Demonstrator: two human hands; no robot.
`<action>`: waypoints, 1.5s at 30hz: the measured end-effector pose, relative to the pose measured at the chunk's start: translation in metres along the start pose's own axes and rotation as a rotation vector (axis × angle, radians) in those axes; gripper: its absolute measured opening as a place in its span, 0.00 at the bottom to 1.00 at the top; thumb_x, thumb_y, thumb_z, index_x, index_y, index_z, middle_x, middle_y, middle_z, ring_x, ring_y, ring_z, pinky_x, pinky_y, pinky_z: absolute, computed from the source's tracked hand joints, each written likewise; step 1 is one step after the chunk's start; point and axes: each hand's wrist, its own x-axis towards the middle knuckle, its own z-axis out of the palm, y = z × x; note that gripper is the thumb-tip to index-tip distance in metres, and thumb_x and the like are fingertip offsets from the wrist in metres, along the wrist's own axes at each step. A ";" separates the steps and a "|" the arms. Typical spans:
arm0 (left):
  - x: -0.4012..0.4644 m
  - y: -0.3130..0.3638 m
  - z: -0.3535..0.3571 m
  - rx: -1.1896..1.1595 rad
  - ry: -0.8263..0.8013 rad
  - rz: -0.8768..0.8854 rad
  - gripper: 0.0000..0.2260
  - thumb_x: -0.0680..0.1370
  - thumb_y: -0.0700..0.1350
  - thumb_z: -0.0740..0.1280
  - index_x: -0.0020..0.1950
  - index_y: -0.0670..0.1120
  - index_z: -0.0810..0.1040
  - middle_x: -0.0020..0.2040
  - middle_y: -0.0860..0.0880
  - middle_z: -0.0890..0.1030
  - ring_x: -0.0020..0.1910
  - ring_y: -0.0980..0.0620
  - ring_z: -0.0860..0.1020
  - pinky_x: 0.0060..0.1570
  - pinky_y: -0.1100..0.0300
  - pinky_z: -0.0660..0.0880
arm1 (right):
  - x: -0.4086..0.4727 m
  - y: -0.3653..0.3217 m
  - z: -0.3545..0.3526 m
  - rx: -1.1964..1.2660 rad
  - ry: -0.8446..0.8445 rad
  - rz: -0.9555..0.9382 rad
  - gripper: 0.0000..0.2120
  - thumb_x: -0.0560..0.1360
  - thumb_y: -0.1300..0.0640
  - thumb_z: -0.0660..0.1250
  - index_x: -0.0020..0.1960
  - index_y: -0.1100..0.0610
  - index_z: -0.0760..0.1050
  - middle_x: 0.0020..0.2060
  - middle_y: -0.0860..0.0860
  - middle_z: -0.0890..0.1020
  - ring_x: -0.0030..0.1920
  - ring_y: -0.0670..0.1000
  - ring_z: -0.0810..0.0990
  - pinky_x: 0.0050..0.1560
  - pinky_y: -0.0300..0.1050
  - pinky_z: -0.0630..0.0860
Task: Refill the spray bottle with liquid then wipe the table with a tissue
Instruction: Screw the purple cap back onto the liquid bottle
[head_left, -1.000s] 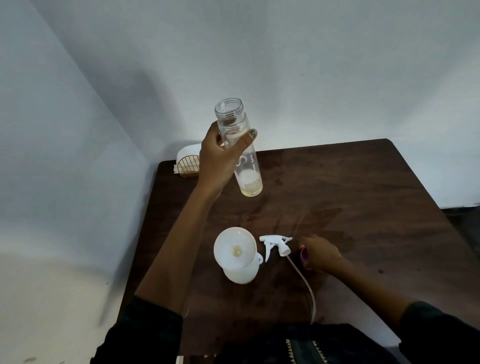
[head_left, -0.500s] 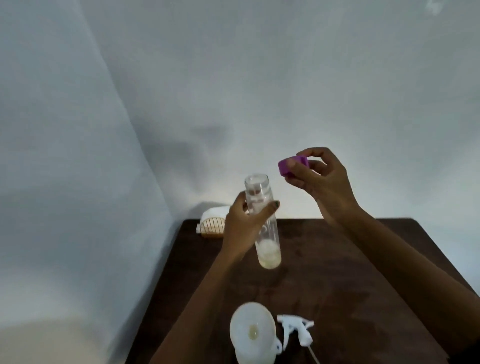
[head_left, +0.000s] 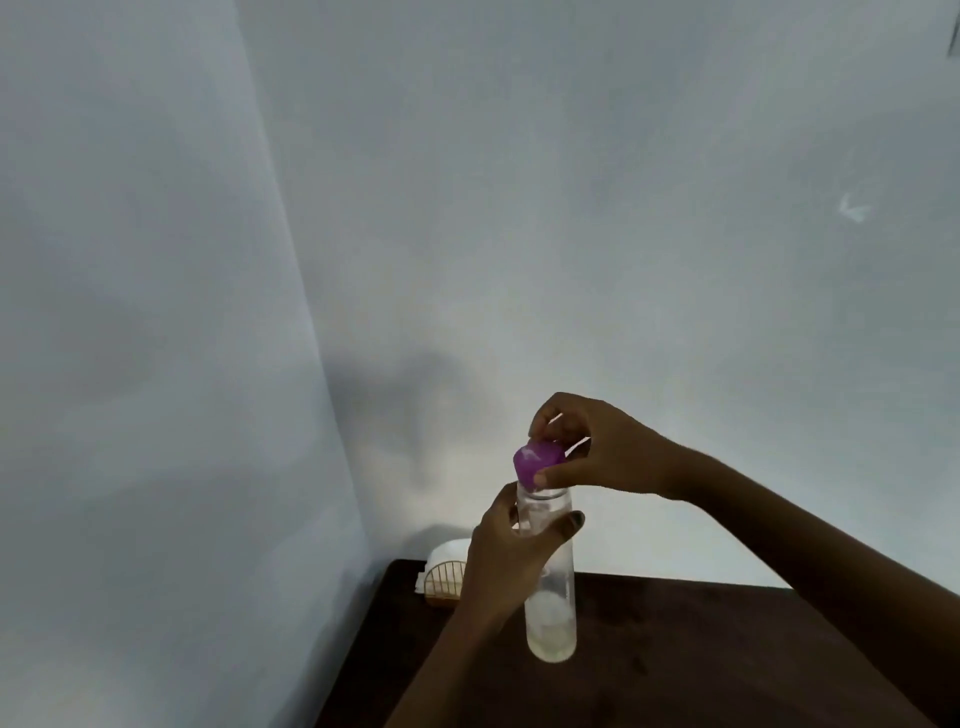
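Observation:
A tall clear bottle (head_left: 551, 613) with a little pale liquid at its bottom is held upright above the dark wooden table (head_left: 701, 654). My left hand (head_left: 511, 561) grips its upper part. My right hand (head_left: 587, 449) pinches a purple cap (head_left: 535, 462) that sits tilted on the bottle's mouth. The white spray bottle, its funnel and the spray head are out of view below the frame.
A white tissue holder with a gold wire front (head_left: 444, 574) stands at the table's far left corner against the wall. Grey walls meet in a corner behind it.
My right hand lifted the purple cap from the table and brought it down onto the bottle's mouth. The camera tilted up, so the funnel and spray head left the view.

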 end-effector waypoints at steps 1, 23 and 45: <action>0.004 0.001 0.001 0.008 -0.007 0.007 0.21 0.70 0.57 0.72 0.59 0.53 0.74 0.52 0.57 0.80 0.48 0.58 0.79 0.42 0.75 0.70 | 0.004 -0.002 -0.008 -0.039 -0.065 0.010 0.17 0.65 0.59 0.77 0.51 0.50 0.75 0.48 0.49 0.82 0.48 0.48 0.81 0.49 0.42 0.80; 0.006 0.023 0.001 -0.025 -0.077 0.072 0.20 0.70 0.56 0.73 0.58 0.59 0.71 0.48 0.63 0.78 0.47 0.62 0.77 0.45 0.70 0.72 | 0.019 -0.058 -0.053 -0.418 -0.513 0.070 0.14 0.76 0.56 0.65 0.61 0.47 0.76 0.60 0.45 0.77 0.53 0.45 0.79 0.54 0.42 0.77; -0.002 0.011 0.004 -0.014 -0.066 0.061 0.22 0.67 0.58 0.74 0.58 0.52 0.75 0.51 0.57 0.82 0.49 0.56 0.81 0.54 0.60 0.77 | 0.011 -0.052 -0.030 -0.744 -0.340 0.110 0.23 0.72 0.36 0.62 0.44 0.57 0.78 0.39 0.53 0.83 0.34 0.50 0.79 0.38 0.44 0.75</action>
